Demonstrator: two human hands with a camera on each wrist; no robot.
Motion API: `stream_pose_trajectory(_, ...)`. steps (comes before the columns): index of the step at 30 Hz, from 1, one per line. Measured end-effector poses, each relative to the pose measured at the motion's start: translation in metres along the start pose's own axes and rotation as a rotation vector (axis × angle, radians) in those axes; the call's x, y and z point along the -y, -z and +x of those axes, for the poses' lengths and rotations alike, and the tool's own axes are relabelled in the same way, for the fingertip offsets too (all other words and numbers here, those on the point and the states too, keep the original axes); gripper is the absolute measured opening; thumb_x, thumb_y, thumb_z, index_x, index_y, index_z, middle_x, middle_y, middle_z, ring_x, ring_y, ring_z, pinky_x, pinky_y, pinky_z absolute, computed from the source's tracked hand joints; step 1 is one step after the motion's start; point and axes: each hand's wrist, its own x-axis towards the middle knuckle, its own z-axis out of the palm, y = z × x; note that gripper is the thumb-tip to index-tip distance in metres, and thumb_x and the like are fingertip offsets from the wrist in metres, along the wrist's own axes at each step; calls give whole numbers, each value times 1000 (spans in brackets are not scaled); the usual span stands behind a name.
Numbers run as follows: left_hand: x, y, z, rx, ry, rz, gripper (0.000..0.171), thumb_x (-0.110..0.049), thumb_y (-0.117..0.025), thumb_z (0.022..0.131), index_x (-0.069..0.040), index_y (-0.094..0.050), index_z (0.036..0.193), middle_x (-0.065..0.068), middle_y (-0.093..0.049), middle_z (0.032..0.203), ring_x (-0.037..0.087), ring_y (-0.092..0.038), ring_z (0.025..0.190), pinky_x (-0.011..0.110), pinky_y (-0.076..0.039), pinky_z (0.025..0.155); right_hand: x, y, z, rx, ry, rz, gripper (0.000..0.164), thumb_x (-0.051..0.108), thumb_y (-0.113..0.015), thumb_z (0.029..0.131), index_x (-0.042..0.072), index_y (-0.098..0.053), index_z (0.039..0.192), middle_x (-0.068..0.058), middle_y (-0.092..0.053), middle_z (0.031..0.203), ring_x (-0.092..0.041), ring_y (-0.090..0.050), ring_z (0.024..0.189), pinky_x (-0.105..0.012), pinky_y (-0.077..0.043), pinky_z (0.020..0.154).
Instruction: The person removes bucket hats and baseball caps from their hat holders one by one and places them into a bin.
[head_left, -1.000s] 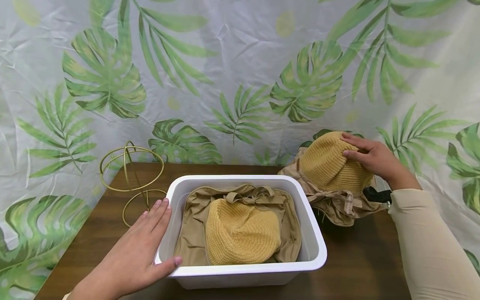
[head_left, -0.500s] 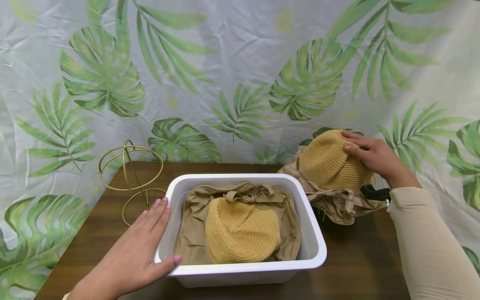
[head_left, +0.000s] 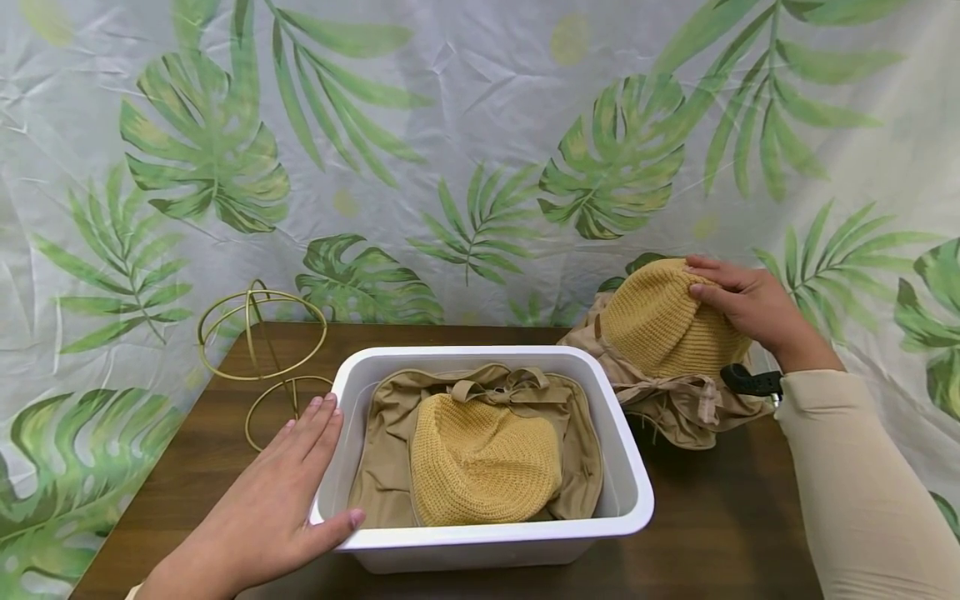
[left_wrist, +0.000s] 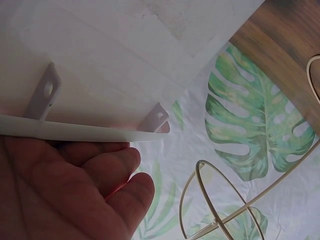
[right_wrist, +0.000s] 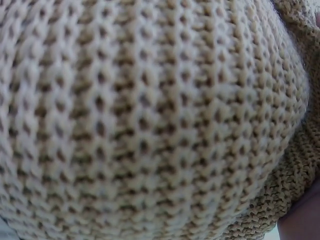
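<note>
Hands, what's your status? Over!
Left hand touching white tub. Right hand gripping yellow hat. Other hat in tub. Wire stand nearby, seemingly not blocking.

The right hand (head_left: 761, 310) has edged slightly upward.

We see the leaf-print backdrop (head_left: 480, 108) brightest at right, shadow beneath the white tub (head_left: 491, 537), our left-wrist view dim, the right-wrist view's knit hat (right_wrist: 145, 115) blurred.

Ribbed yellow knit hat (head_left: 652, 325), crown up, apparently on tan cloth (head_left: 678, 421); white tub (head_left: 495, 535) upright beside.
</note>
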Motion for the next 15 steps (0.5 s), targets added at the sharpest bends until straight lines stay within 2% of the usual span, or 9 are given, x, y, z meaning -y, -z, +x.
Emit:
stream_pose_trajectory(5, 0, 1, 0, 0, 0, 1, 94, -61, -59, 89, 12, -40, 144, 27, -32, 155, 40, -31, 143, 22, 2, 117, 3, 1, 0, -53, 9, 18, 41, 24, -67, 96, 5, -64, 132, 15, -56, 140, 8, -42, 126, -3, -36, 87)
stream_pose_trajectory(8, -1, 1, 0, 2, 2, -1, 93, -61, -59, 89, 12, -40, 144, 27, -32, 155, 40, -31, 143, 23, 2, 117, 7, 4, 0, -72, 12, 44, 39, 25, -67, 96, 7, -65, 132, 18, -56, 138, 7, -43, 126, -4, -37, 85)
stream_pose_trajectory(15, -1, 2, 0, 0, 0, -1, 93, -60, -59, 89, 13, -40, 144, 27, -31, 155, 41, -32, 142, 24, 2, 118, 17, 11, 0, -78, 20, 21, 38, 27, -67, 96, 12, -67, 131, 20, -57, 137, 7, -44, 127, -3, -37, 85)
